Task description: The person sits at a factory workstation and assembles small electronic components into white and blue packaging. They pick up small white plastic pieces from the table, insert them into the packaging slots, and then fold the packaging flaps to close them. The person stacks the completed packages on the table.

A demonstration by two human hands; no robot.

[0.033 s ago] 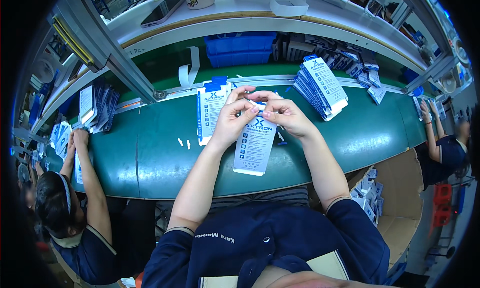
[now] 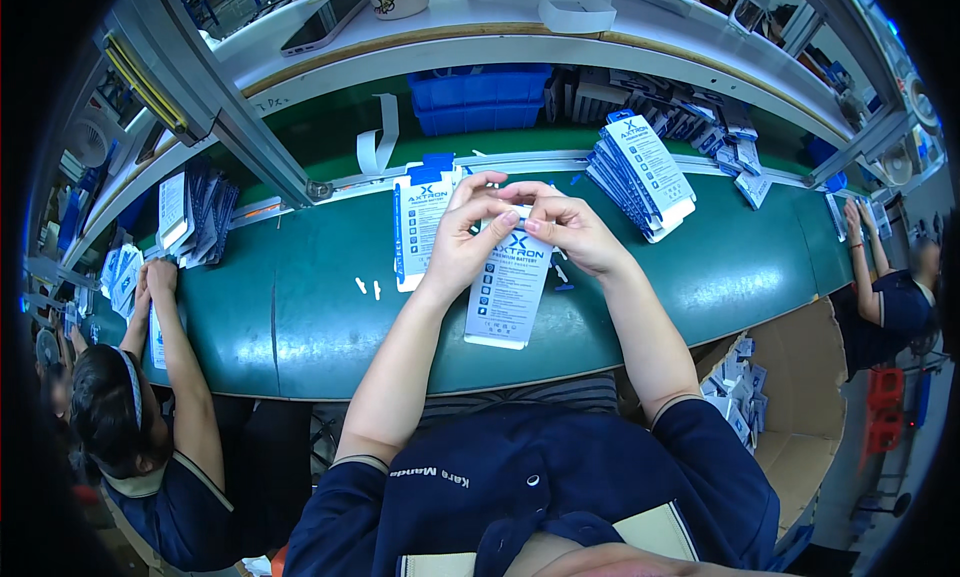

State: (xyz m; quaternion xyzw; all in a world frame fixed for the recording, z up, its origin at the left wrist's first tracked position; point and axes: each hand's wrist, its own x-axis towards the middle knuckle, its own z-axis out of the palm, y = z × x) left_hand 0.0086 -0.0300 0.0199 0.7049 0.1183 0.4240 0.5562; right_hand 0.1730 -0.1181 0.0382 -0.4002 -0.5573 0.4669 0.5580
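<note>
A flat white-and-blue battery box (image 2: 508,295) hangs upright between my two hands, its printed front facing up toward me. My left hand (image 2: 470,232) pinches the top edge at its left, thumb in front. The same edge is pinched at the right by my right hand (image 2: 572,229), the thumbs close together. My fingers hide most of the box's top flap. Just left of it, partly behind my left hand, another such box (image 2: 418,217) with a blue top lies on the green table (image 2: 330,317). Small white scraps (image 2: 369,288) lie near that box.
A fanned stack of boxes (image 2: 640,172) stands at the back right, more boxes (image 2: 195,217) at the left. Behind are a blue bin (image 2: 478,99) and a curled white strip (image 2: 378,142). A carton (image 2: 795,377) is at lower right. Co-workers (image 2: 150,427) sit on either side.
The held box's lower end has swung slightly left and up. Both hands keep their pinch at its top edge.
</note>
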